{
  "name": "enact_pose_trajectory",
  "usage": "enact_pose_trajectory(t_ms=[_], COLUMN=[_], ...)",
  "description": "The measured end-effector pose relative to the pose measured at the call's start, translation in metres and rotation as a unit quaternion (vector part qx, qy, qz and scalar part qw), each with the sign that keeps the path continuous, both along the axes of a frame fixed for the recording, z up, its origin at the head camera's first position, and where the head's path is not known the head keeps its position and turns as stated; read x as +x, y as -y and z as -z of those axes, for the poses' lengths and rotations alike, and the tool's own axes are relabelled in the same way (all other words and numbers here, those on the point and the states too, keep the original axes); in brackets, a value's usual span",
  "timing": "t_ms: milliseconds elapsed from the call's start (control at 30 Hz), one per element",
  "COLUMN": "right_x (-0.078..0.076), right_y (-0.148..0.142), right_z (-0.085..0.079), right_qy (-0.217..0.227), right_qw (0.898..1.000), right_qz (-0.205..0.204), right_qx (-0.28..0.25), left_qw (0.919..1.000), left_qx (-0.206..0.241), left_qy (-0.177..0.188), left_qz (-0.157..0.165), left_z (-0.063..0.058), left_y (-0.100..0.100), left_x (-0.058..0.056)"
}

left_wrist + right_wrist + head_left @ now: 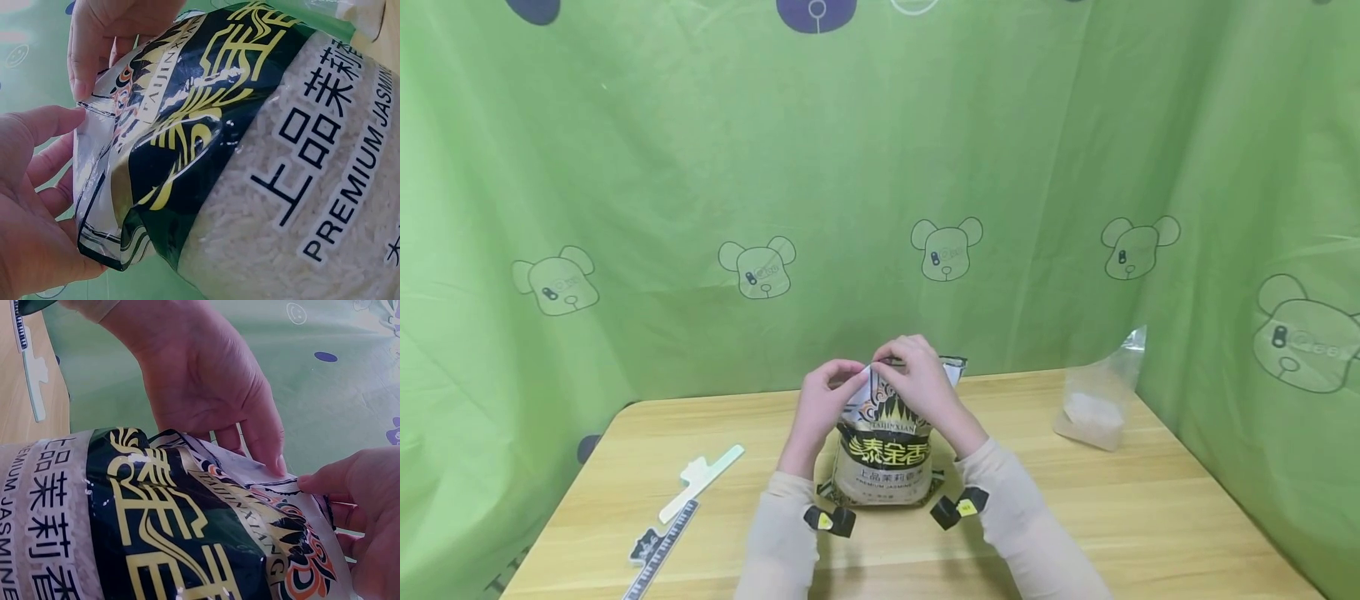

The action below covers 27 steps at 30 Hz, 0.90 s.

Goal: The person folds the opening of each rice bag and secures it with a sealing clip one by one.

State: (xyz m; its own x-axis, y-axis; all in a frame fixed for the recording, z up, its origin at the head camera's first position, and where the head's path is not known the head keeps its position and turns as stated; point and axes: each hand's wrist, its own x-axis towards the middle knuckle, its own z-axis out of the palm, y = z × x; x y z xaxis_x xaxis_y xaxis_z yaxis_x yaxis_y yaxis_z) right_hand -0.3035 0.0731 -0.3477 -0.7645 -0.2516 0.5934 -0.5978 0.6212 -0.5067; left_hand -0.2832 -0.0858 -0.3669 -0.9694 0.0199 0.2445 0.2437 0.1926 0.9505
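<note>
A bag of jasmine rice [883, 467] stands upright on the table, its clear lower part showing white grains beneath a dark band with yellow lettering. At the bag's top edge my left hand [823, 404] pinches the pale film between thumb and fingers. Close beside it, my right hand [925, 379] pinches the same edge, the two thumbs almost meeting. In the left wrist view the left hand [37, 200] has its fingers behind the film. The right wrist view shows the right hand [369, 512] gripping the printed top of the bag [306, 562].
On the wooden table [1150, 517] at left lie a pale green-white bag clip [700, 479] and a dark ruler-patterned clip [662, 550]. A clear plastic bag [1093, 412] with pale contents stands at the back right. Green cloth [850, 167] hangs behind the table.
</note>
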Motion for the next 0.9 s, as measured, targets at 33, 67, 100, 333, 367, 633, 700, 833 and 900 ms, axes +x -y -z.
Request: enact_pose_trajectory(t_ms=[33, 67, 100, 333, 367, 633, 700, 833, 900], right_x=[0.0, 0.0, 0.001, 0.002, 0.002, 0.001, 0.001, 0.0, 0.0], right_y=[0.0, 0.0, 0.0, 0.0, 0.001, 0.0, 0.0, 0.001, 0.001], right_z=[0.0, 0.0, 0.0, 0.0, 0.0, 0.001, 0.001, 0.002, 0.002], right_qy=[0.0, 0.0, -0.001, -0.001, -0.002, 0.001, 0.001, 0.002, 0.003], right_qw=[1.0, 1.0, 1.0, 1.0, 1.0, 1.0, 1.0, 1.0, 1.0], right_qz=[0.0, -0.001, -0.001, -0.006, -0.005, -0.002, -0.002, -0.002, -0.002], right_qx=[0.0, -0.001, 0.0, -0.002, -0.001, -0.001, 0.0, 0.002, 0.002], left_qw=[1.0, 1.0, 1.0, 0.9999, 0.9998, 0.9997, 0.9997, 0.9996, 0.9996], left_qx=[0.002, 0.004, 0.004, 0.001, 0.001, 0.006, 0.006, 0.001, -0.001], left_qy=[0.0, 0.001, 0.002, 0.001, 0.0, 0.007, 0.004, 0.002, 0.004], left_qz=[0.0, 0.0, -0.001, -0.015, -0.018, -0.023, -0.024, -0.028, -0.028], left_z=[0.002, 0.005, 0.008, 0.023, 0.024, 0.028, 0.03, 0.033, 0.034], left_y=[0.0, 0.0, 0.0, 0.001, 0.001, 0.005, 0.006, 0.01, 0.012], left_x=[-0.002, -0.004, -0.006, -0.016, -0.016, -0.013, -0.013, -0.011, -0.011])
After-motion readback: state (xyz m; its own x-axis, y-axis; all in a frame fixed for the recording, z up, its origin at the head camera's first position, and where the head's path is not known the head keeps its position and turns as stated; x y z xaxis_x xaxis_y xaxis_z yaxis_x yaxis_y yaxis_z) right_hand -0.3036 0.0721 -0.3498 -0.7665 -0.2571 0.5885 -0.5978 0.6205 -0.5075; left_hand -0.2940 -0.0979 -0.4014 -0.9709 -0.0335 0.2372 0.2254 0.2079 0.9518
